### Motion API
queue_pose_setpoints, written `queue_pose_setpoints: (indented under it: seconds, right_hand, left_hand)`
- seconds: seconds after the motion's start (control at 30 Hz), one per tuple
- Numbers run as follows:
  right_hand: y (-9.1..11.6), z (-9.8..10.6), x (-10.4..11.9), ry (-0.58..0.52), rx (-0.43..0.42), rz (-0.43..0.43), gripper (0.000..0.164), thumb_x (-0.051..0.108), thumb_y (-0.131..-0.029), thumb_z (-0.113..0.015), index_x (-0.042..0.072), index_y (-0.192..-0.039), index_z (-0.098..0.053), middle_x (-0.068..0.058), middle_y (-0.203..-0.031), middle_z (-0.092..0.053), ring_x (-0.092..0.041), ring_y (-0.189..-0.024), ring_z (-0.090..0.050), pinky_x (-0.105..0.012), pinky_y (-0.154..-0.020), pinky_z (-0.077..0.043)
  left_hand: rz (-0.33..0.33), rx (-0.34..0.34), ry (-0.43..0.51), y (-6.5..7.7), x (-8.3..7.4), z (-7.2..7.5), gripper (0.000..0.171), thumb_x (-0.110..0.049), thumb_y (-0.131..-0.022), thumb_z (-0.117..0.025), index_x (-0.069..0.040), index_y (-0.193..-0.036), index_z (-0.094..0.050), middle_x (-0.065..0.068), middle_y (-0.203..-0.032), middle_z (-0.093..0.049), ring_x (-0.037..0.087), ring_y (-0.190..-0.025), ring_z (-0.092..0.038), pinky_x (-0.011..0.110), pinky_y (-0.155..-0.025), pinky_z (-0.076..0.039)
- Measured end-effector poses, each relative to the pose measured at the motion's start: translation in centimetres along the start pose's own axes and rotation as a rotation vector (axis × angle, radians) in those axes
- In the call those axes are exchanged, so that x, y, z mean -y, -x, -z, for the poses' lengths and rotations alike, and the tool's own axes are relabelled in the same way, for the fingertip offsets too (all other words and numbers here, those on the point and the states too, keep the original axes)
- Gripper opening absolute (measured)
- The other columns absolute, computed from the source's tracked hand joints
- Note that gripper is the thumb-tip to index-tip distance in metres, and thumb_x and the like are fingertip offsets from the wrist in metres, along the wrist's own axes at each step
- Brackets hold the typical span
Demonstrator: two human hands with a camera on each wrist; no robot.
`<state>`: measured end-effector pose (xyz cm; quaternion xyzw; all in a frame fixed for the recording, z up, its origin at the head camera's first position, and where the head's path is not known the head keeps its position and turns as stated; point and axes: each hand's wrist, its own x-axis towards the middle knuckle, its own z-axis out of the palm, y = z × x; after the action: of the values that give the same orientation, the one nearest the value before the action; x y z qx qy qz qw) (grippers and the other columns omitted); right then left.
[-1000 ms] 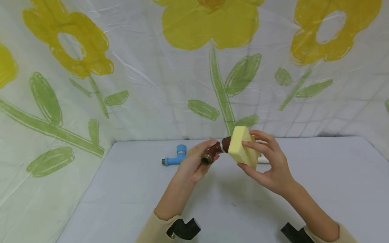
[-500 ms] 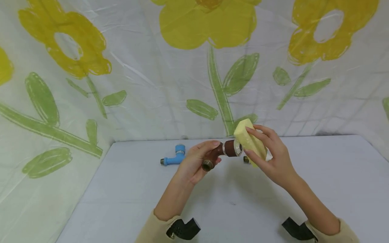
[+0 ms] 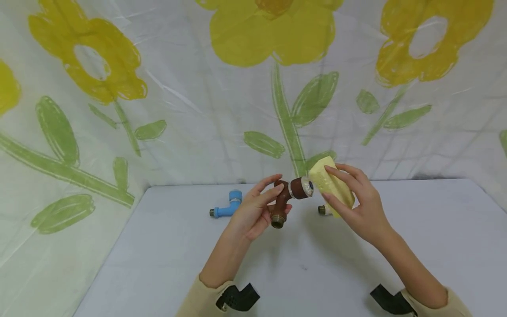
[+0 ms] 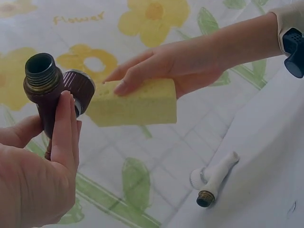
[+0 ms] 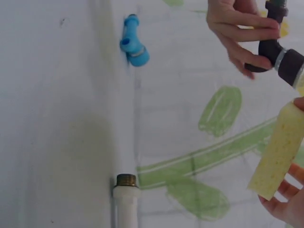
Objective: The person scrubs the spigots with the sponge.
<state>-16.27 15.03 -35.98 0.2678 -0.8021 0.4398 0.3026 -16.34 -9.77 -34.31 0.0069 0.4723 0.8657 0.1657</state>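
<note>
A person's left grip holds a brown tap above the tabletop; the right grip pinches a yellow sponge just beside the tap's knob; the sponge has come off that knob and the tap has tilted, seemingly presenting another side.

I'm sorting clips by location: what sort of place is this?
Likely a makeshift indoor work booth: a pale table, a flower-printed sheet behind it, and a loose blue tap lying connected to nothing.
</note>
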Motion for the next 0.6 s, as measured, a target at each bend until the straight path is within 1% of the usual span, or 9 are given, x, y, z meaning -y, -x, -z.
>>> queue_pose_setpoints:
  seconds: [0.03,0.1,0.2,0.27,0.3,0.4,0.5,0.6]
  right_hand:
    - [0.0,0.0,0.0,-0.003,0.001,-0.005,0.061,-0.009,-0.081,-0.08,0.008,-0.138,-0.069,-0.018,-0.141,-0.062,-0.001,-0.13,-0.051,-0.008,-0.085,-0.044]
    - [0.0,0.2,0.0,-0.006,0.003,-0.014,0.061,-0.009,-0.081,-0.08,0.008,-0.138,-0.069,-0.017,-0.141,-0.062,-0.002,-0.128,-0.052,-0.007,-0.084,-0.045]
    - [0.0,0.4,0.0,-0.016,0.01,-0.031,0.061,-0.01,-0.081,-0.08,0.008,-0.138,-0.069,-0.016,-0.141,-0.061,-0.003,-0.124,-0.054,-0.006,-0.082,-0.046]
    - [0.1,0.5,-0.1,-0.019,0.017,-0.042,0.061,-0.01,-0.081,-0.08,0.008,-0.139,-0.069,-0.016,-0.142,-0.061,-0.003,-0.122,-0.055,-0.006,-0.082,-0.047]
    - [0.1,0.6,-0.1,-0.02,0.02,-0.049,0.061,-0.01,-0.081,-0.08,0.008,-0.139,-0.069,-0.015,-0.142,-0.06,-0.002,-0.121,-0.055,-0.006,-0.081,-0.047]
    - [0.1,0.9,-0.2,-0.021,0.025,-0.063,0.061,-0.009,-0.082,-0.08,0.008,-0.139,-0.068,-0.015,-0.142,-0.06,-0.002,-0.119,-0.055,-0.007,-0.08,-0.047]
    - [0.2,1.1,-0.4,-0.018,0.03,-0.069,0.062,-0.009,-0.082,-0.081,0.008,-0.14,-0.068,-0.015,-0.142,-0.06,-0.002,-0.116,-0.055,-0.007,-0.078,-0.046]
    - [0.2,1.4,-0.4,-0.015,0.034,-0.078,0.061,-0.008,-0.083,-0.08,0.008,-0.14,-0.068,-0.015,-0.143,-0.06,-0.003,-0.114,-0.055,-0.008,-0.076,-0.045]
  left_hand:
    - [0.01,0.002,-0.008,-0.1,0.0,0.2,0.033,-0.004,-0.11,-0.051,-0.002,-0.143,-0.053,0.007,-0.122,-0.059,0.014,-0.07,-0.07,0.026,-0.073,-0.063]
    - [0.035,-0.007,-0.002,-0.2,0.0,0.5,0.034,-0.008,-0.111,-0.05,0.001,-0.144,-0.052,0.005,-0.121,-0.06,0.014,-0.072,-0.07,0.025,-0.075,-0.062]
    - [0.059,-0.052,0.039,-0.3,0.2,0.9,0.036,-0.012,-0.111,-0.051,0.001,-0.143,-0.053,0.005,-0.12,-0.062,0.013,-0.077,-0.07,0.022,-0.079,-0.061]
    - [0.056,-0.088,0.08,-0.4,0.3,1.2,0.037,-0.013,-0.11,-0.052,-0.001,-0.145,-0.052,0.006,-0.122,-0.062,0.012,-0.079,-0.071,0.021,-0.079,-0.061]
    - [0.05,-0.101,0.09,-0.4,0.4,1.2,0.041,-0.014,-0.11,-0.053,-0.002,-0.149,-0.05,0.008,-0.126,-0.06,0.013,-0.081,-0.07,0.02,-0.08,-0.061]
    - [0.025,-0.126,0.096,-0.6,0.5,1.5,0.048,-0.013,-0.111,-0.053,0.0,-0.156,-0.043,0.014,-0.137,-0.054,0.013,-0.085,-0.07,0.019,-0.081,-0.061]
    - [-0.004,-0.107,0.071,-0.9,0.5,1.8,0.049,-0.01,-0.111,-0.051,0.001,-0.158,-0.04,0.017,-0.141,-0.051,0.016,-0.087,-0.07,0.021,-0.083,-0.061]
    - [-0.028,-0.062,0.031,-1.3,0.6,2.2,0.05,-0.003,-0.11,-0.049,0.003,-0.158,-0.038,0.018,-0.14,-0.052,0.019,-0.09,-0.071,0.025,-0.087,-0.062]
